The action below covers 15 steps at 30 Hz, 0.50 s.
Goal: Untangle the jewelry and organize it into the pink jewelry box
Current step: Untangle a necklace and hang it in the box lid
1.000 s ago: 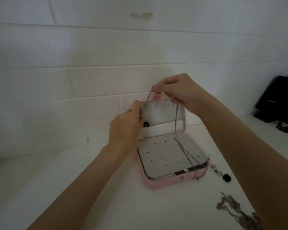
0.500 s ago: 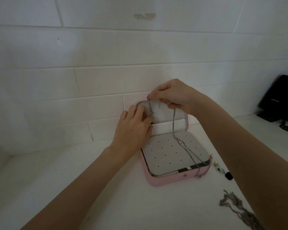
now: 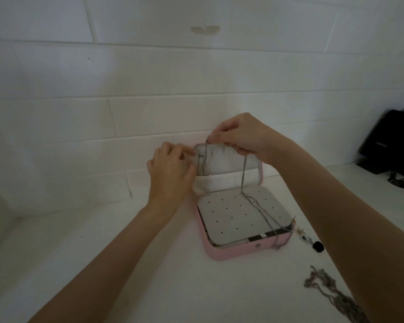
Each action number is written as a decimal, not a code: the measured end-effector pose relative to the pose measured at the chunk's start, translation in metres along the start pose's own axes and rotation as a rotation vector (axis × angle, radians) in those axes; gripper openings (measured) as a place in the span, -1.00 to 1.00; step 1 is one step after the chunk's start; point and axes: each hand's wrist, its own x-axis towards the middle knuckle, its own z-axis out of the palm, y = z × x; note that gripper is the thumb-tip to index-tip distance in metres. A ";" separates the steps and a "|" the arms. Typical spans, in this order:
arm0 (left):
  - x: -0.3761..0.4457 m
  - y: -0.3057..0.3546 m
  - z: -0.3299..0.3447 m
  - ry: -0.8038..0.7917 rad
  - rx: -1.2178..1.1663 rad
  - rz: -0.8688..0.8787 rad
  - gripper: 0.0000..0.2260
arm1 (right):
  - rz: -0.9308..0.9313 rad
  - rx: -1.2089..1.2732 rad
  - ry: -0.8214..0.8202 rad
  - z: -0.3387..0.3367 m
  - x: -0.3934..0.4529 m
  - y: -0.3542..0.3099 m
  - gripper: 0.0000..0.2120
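Both hands' curled fingers [image 3: 214, 136] pinch chain [image 3: 243, 173].

Head cam, fwd-down, close-up

Open jewelry box [image 3: 243, 251] sitting on the counter [image 3: 103, 252] against the wall [image 3: 149, 78], a chain [image 3: 259, 206] trailing over its tray, tangled chains [image 3: 324, 285] lying right-front, bag [image 3: 392, 141] standing far right.

A pink jewelry box [image 3: 243, 251] sits open on a white surface, lid upright against the wall. A thin silver chain [image 3: 243, 173] hangs from the lid's top edge, trails across the perforated white insert and drapes over the front right corner. A tangled chain pile [image 3: 322, 285] lies near the box's right.
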 end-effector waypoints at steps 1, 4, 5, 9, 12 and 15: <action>0.004 0.002 0.000 -0.024 -0.020 -0.027 -0.82 | -0.006 -0.003 -0.005 0.001 0.000 0.000 -0.91; 0.007 0.005 0.004 -0.128 0.067 0.024 -0.80 | -0.027 -0.023 -0.004 0.000 -0.001 -0.003 -0.89; 0.006 0.005 0.006 -0.145 0.114 0.045 -0.83 | -0.034 -0.038 0.002 0.000 -0.001 -0.003 -0.88; 0.000 0.004 0.012 -0.096 0.244 0.163 -0.93 | -0.030 -0.099 0.024 -0.004 -0.001 -0.003 -0.87; 0.001 0.010 0.013 -0.109 0.256 0.138 -0.90 | -0.005 -0.072 0.046 -0.008 -0.002 0.003 -0.84; -0.002 0.008 0.013 -0.107 0.259 0.107 -0.86 | 0.028 -0.037 0.075 -0.010 -0.001 0.010 -0.83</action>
